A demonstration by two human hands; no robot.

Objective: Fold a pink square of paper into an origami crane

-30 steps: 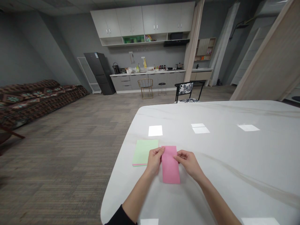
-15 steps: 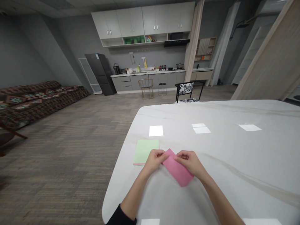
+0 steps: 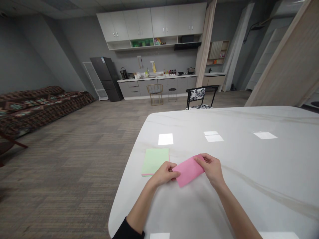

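A pink sheet of paper [image 3: 189,170], a rectangle that looks folded, is held slanted above the table, its right end higher in the picture. My left hand [image 3: 164,173] pinches its left end, thumb on top and fingers curled beneath. At the upper right end, my right hand [image 3: 210,166] grips the paper between thumb and fingers. Beside my left hand lies a stack of square paper [image 3: 156,160], pale green on top with a pink edge showing below. My left hand and wrist overlap the stack's lower right corner in the view.
The white marbled table [image 3: 249,159] carries bright light reflections. Its left edge runs close to the paper stack. A black-framed chair [image 3: 198,96] with a patterned back stands beyond the far edge. Farther off are a kitchen counter, a fridge [image 3: 107,78] and a covered couch [image 3: 37,106].
The pink paper has turned, so its right end now points up instead of down. My right hand has moved right and slightly outward to that end; my left hand has shifted slightly down.
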